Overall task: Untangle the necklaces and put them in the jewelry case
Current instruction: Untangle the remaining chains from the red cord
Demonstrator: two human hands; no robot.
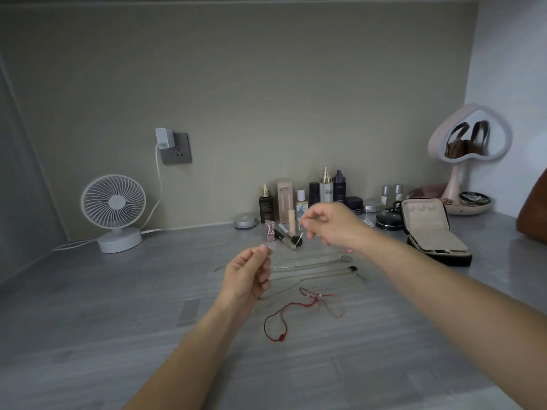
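left hand raised, grip pinching 1 end of thin chain | right hand higher, grip pinching other end | necklaces in rows on counter, centre, under hands | red cord toward front edge | jewelry case open, back-right

matt grey table; red cord

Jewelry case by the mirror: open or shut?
Open. The jewelry case has its lid raised, with the pale lining exposed.
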